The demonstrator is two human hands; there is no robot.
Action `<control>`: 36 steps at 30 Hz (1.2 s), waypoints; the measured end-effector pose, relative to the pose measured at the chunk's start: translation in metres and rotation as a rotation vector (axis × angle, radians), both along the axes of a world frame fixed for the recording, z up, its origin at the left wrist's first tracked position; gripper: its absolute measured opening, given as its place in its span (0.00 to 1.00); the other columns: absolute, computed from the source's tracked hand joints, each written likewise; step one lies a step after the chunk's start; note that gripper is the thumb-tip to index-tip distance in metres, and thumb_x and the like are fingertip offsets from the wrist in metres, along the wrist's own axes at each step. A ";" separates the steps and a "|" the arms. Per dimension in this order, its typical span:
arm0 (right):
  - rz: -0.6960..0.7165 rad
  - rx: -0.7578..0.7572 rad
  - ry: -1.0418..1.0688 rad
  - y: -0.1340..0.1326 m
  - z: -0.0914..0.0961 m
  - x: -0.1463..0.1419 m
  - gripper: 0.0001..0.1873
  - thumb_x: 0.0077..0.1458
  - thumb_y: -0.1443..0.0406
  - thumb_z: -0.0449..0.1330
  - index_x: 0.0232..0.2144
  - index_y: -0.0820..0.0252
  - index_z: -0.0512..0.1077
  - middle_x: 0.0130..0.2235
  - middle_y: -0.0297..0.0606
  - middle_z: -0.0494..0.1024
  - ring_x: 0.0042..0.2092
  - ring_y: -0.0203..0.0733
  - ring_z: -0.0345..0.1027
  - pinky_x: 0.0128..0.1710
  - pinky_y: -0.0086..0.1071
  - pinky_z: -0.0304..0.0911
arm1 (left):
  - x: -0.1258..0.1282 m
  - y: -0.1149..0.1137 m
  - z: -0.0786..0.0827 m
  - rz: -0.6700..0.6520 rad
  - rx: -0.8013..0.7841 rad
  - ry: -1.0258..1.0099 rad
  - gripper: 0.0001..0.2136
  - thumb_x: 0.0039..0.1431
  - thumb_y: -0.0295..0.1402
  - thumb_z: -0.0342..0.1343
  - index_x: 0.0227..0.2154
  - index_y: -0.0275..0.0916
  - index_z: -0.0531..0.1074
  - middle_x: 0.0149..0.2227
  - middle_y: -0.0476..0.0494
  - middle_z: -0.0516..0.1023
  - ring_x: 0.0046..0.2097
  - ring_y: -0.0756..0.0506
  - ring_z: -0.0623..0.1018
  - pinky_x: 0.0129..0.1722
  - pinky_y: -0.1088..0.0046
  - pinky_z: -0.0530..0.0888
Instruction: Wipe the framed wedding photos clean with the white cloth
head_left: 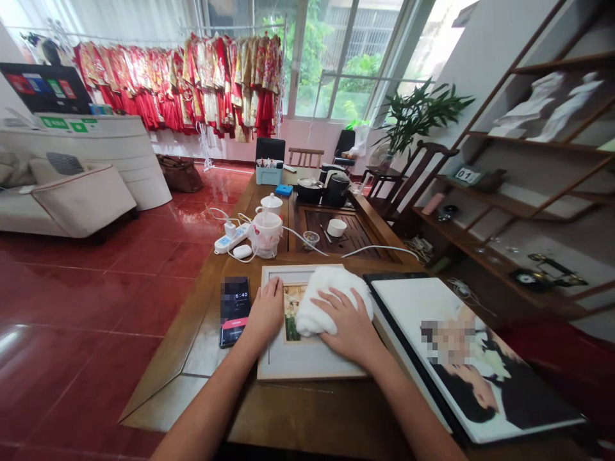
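A picture frame [317, 363] with a pale wide border lies flat on the wooden table, a small photo showing at its middle. My left hand [266, 310] rests on the left border, fingers stretched forward and its thumb not clearly visible. Under my right hand [346, 325] is a folded white towel [331, 285], pressed onto the upper right of the frame and covering part of the photo. The fingers of that hand curve over the towel. Just left of the frame lies a phone [235, 314] with its screen lit.
To the right lies a large photo album [408, 301] with a couple on its cover. Beyond the frame stand a plastic-wrapped cup [267, 235], a power strip [232, 239] with cables, and a tea tray [348, 221] holding a white bowl [337, 227]. A shelf [485, 192] stands at right.
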State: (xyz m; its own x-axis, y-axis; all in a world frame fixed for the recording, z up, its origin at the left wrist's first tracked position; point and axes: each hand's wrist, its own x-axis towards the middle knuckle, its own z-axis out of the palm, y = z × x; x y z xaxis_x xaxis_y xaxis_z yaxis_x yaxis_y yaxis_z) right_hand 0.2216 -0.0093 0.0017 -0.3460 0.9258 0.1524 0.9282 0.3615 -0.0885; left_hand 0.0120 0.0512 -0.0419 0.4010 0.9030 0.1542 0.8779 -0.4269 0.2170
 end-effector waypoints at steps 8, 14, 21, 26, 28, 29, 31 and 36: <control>-0.023 0.027 0.020 0.010 -0.003 -0.011 0.29 0.50 0.58 0.57 0.56 0.50 0.66 0.59 0.39 0.67 0.62 0.54 0.51 0.63 0.55 0.27 | 0.000 0.000 -0.002 -0.001 0.007 -0.002 0.24 0.61 0.22 0.39 0.61 0.29 0.55 0.63 0.29 0.58 0.64 0.39 0.60 0.61 0.57 0.60; 0.087 -0.087 0.067 -0.029 0.002 -0.011 0.30 0.48 0.58 0.58 0.55 0.45 0.66 0.60 0.33 0.67 0.63 0.51 0.51 0.64 0.51 0.25 | -0.001 0.000 -0.003 -0.008 0.019 -0.019 0.25 0.61 0.22 0.39 0.62 0.29 0.55 0.64 0.29 0.57 0.64 0.37 0.60 0.60 0.54 0.61; 0.037 -0.057 0.039 -0.006 0.000 -0.015 0.30 0.48 0.57 0.58 0.56 0.45 0.65 0.60 0.33 0.66 0.63 0.51 0.50 0.64 0.52 0.25 | -0.001 0.001 -0.002 -0.018 0.011 -0.005 0.25 0.61 0.22 0.39 0.62 0.28 0.55 0.63 0.29 0.58 0.64 0.38 0.60 0.60 0.56 0.61; -0.024 0.015 0.018 0.021 -0.005 -0.024 0.30 0.51 0.56 0.57 0.57 0.48 0.64 0.61 0.37 0.65 0.64 0.52 0.48 0.63 0.54 0.25 | -0.001 0.001 -0.002 -0.017 0.006 -0.008 0.26 0.60 0.23 0.40 0.62 0.30 0.55 0.64 0.29 0.58 0.64 0.39 0.60 0.61 0.57 0.60; -0.025 0.010 0.019 0.019 -0.004 -0.026 0.29 0.52 0.56 0.57 0.57 0.49 0.65 0.61 0.37 0.65 0.64 0.52 0.48 0.63 0.53 0.25 | -0.001 0.001 -0.002 -0.015 0.005 -0.003 0.25 0.60 0.23 0.40 0.62 0.29 0.55 0.64 0.29 0.57 0.64 0.38 0.60 0.61 0.57 0.60; -0.019 -0.002 0.021 0.015 -0.002 -0.026 0.29 0.51 0.57 0.57 0.57 0.49 0.65 0.61 0.37 0.65 0.64 0.52 0.48 0.63 0.53 0.25 | -0.001 0.000 -0.002 -0.014 0.004 -0.002 0.25 0.60 0.23 0.39 0.62 0.29 0.55 0.64 0.29 0.57 0.64 0.38 0.60 0.61 0.57 0.60; -0.001 -0.040 0.026 0.002 0.001 -0.025 0.29 0.50 0.57 0.57 0.56 0.48 0.66 0.61 0.37 0.66 0.64 0.51 0.49 0.63 0.53 0.25 | -0.001 0.000 -0.002 -0.011 0.005 -0.002 0.25 0.61 0.23 0.39 0.62 0.28 0.54 0.63 0.28 0.58 0.64 0.39 0.59 0.61 0.57 0.60; 0.070 -0.150 0.047 -0.036 0.013 -0.020 0.30 0.48 0.59 0.57 0.56 0.46 0.66 0.60 0.34 0.67 0.63 0.52 0.51 0.64 0.53 0.25 | 0.000 -0.001 0.000 -0.003 0.016 -0.005 0.25 0.60 0.22 0.40 0.62 0.30 0.55 0.63 0.30 0.58 0.64 0.39 0.60 0.61 0.57 0.60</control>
State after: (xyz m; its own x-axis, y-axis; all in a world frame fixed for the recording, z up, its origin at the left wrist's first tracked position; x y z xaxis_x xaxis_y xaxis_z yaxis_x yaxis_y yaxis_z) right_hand 0.2017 -0.0450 0.0146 -0.4062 0.9132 0.0322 0.8947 0.4047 -0.1889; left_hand 0.0118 0.0504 -0.0422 0.4028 0.8993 0.1705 0.8755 -0.4328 0.2149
